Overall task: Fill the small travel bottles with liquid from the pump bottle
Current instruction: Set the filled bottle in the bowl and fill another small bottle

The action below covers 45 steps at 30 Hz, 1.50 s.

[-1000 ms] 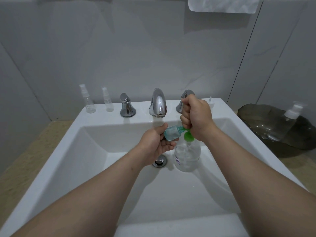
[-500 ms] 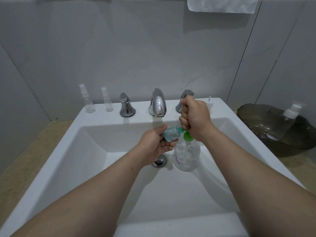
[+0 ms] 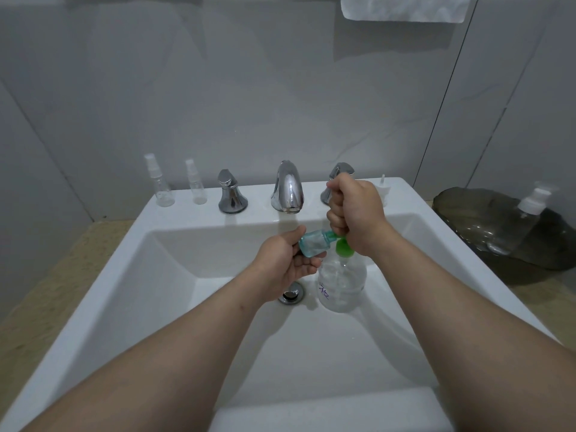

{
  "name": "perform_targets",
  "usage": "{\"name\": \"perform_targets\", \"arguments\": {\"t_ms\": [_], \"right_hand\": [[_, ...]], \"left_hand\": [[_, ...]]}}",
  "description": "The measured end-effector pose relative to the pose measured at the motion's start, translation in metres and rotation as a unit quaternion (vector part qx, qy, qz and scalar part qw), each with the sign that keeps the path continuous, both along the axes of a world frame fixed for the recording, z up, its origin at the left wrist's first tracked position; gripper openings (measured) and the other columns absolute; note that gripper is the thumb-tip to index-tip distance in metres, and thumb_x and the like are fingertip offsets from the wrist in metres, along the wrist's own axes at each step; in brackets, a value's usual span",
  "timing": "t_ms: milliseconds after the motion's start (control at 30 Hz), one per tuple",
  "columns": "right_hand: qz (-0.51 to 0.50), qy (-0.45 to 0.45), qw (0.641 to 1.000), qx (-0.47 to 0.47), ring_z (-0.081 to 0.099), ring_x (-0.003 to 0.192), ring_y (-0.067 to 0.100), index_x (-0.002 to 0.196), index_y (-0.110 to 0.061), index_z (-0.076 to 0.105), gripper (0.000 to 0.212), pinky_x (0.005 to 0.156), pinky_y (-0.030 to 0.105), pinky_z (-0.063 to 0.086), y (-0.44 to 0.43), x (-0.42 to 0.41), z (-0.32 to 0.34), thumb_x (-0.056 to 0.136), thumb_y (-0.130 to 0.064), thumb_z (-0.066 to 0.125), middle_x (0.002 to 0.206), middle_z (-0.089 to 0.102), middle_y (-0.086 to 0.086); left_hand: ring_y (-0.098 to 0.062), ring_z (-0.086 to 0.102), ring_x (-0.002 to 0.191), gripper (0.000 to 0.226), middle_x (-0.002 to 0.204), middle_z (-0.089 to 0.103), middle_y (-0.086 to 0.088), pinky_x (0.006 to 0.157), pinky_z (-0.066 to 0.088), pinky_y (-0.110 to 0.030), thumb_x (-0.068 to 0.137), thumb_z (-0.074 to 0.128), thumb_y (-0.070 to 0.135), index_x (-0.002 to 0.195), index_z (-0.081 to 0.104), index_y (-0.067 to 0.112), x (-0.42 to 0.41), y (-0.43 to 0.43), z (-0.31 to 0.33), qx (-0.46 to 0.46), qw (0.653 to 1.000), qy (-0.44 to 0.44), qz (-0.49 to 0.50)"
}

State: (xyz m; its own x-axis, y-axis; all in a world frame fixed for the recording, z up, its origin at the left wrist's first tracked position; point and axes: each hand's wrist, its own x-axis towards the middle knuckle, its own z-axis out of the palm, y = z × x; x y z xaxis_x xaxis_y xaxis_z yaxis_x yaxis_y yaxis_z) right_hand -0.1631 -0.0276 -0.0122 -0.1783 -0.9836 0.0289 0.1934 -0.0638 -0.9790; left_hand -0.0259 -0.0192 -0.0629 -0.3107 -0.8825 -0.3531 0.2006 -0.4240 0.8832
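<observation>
A clear pump bottle point(image 3: 342, 280) with a green collar stands in the white sink basin point(image 3: 174, 275), beside the drain. My right hand point(image 3: 355, 213) is curled in a fist round its pump head, which is hidden inside the fist. My left hand point(image 3: 285, 260) holds a small teal travel bottle point(image 3: 312, 244) on its side, its neck against the green nozzle under my right fist. Two small clear spray bottles, one point(image 3: 160, 185) taller and one point(image 3: 195, 187) shorter, stand capped on the sink's back ledge at the left.
A chrome spout point(image 3: 288, 188) and two chrome handles point(image 3: 230, 193) stand on the back ledge. A small white spray cap point(image 3: 384, 190) lies on the ledge behind my right hand. A dark bowl point(image 3: 486, 232) at the right holds another pump bottle point(image 3: 517, 226). A white towel point(image 3: 405, 7) hangs above.
None of the bottles has shifted. My right fist stays on the pump head at about the same height, and my left hand keeps the teal bottle at the nozzle.
</observation>
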Motion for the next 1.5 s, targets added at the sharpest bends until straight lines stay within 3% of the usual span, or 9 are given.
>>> {"name": "perform_targets", "arguments": {"t_ms": [133, 1500], "right_hand": [[-0.002, 0.0, 1.0, -0.02, 0.007, 0.051, 0.016, 0.047, -0.029, 0.024, 0.054, 0.05, 0.027, 0.008, 0.002, 0.001, 0.005, 0.093, -0.011, 0.045, 0.053, 0.012, -0.001], [0.003, 0.009, 1.0, 0.003, 0.01, 0.043, 0.014, 0.058, -0.025, 0.022, 0.047, 0.046, 0.021, 0.012, 0.0, 0.002, -0.006, 0.096, -0.011, 0.046, 0.05, 0.015, -0.003]], "left_hand": [[-0.016, 0.059, 0.049, 0.04, 0.077, 0.073, -0.015, 0.054, 0.052, -0.024, 0.108, 0.045, 0.032, 0.111, 0.064, -0.002, -0.001, 0.0, 0.003, -0.007, 1.0, 0.013, 0.0], [-0.015, 0.061, 0.05, 0.04, 0.078, 0.072, -0.014, 0.052, 0.052, -0.024, 0.109, 0.043, 0.033, 0.108, 0.064, -0.002, 0.002, 0.001, -0.001, 0.01, 1.0, -0.007, -0.001]]}}
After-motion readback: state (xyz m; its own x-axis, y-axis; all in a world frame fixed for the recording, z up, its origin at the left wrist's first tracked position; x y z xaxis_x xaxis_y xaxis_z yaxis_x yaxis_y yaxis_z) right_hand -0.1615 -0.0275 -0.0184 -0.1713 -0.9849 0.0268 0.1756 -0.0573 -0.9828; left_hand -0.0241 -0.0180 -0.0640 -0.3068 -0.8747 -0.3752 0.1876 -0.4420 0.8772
